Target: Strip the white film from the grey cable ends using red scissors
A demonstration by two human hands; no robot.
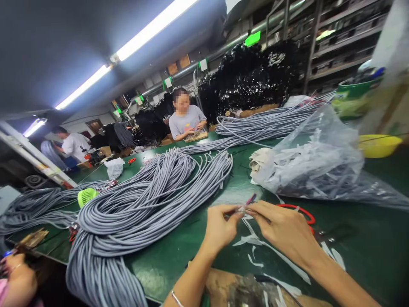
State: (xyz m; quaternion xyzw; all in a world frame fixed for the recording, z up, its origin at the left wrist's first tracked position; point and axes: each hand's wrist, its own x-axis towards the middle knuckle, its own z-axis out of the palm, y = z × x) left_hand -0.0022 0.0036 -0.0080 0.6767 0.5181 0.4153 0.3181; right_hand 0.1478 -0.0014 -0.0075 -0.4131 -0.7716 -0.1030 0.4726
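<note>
Here, on a green table (367, 251):

- Left hand (220, 228) — fingers pinched on the near end of a small bundle of thin wires (247, 203), held just above the table.
- Right hand (284, 230) — fingertips closed on the same wires, touching the left hand's fingertips; the wire ends, pink and dark, stick up between the two hands.
- Red-handled scissors (303, 212) — flat on the table, just behind the right hand and partly hidden by it.
- White paper strips (255, 245) — scattered on the table under and near both hands.
- Large coil of grey cable (137, 204) — heaped to the left of the hands, trailing off the near edge.
- Second bundle of grey cable (265, 121) — laid along the far side of the table.
- Clear plastic bag (319, 162) — bulging with white scraps, behind the right hand.
- Yellow bowl (378, 145) — at the far right.
- Green basket (86, 196) — small, among the cable at left.
- Seated person in a grey shirt (185, 121) — at the far side of the table, own hands busy; another person in white (75, 145) further left.
</note>
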